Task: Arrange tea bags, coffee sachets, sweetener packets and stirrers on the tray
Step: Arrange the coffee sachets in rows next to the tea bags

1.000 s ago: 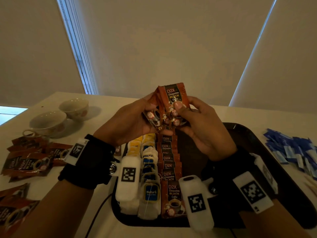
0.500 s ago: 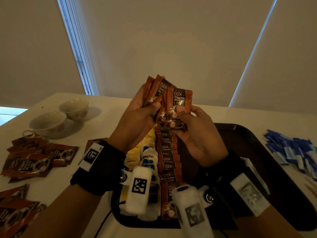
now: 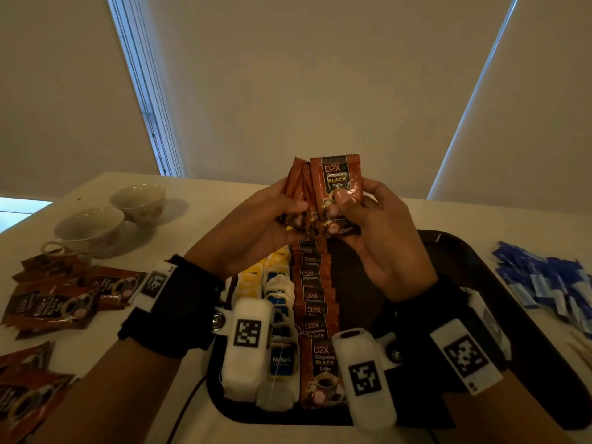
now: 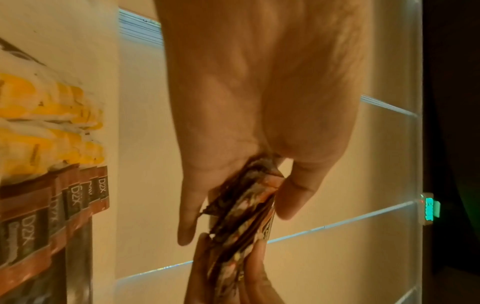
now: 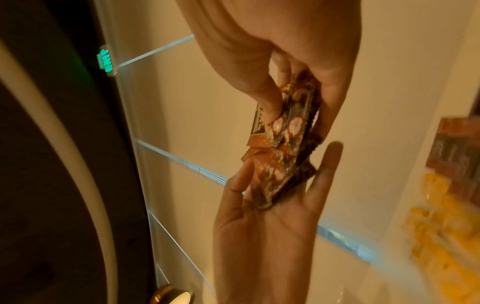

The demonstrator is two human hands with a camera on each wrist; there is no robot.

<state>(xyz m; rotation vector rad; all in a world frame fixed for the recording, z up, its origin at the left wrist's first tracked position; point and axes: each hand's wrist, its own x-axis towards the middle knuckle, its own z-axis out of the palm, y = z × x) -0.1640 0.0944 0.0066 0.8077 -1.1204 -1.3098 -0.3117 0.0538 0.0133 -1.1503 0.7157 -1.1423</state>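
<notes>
Both hands hold a bunch of brown coffee sachets (image 3: 336, 184) upright above the far end of the dark tray (image 3: 464, 251). My left hand (image 3: 296, 208) grips the rear sachets (image 4: 241, 205) between thumb and fingers. My right hand (image 3: 354, 195) pinches the front sachet (image 5: 288, 148), thumb on its printed face. On the tray lie a row of coffee sachets (image 3: 315, 296), blue-tagged tea bags (image 3: 278, 296) and yellow-tagged tea bags (image 3: 253, 277). The wrist devices hide parts of these rows.
Loose coffee sachets (image 3: 57, 302) lie on the table left of the tray, near two cups (image 3: 89, 229). Blue sweetener packets (image 3: 551, 283) are piled to the right, with thin stirrers (image 3: 583, 350) at the frame edge. The tray's right half (image 3: 416, 283) is bare.
The sachets were fanned out to the left half a second ago; now they stand gathered closer together. My left wrist has dropped back down and left.
</notes>
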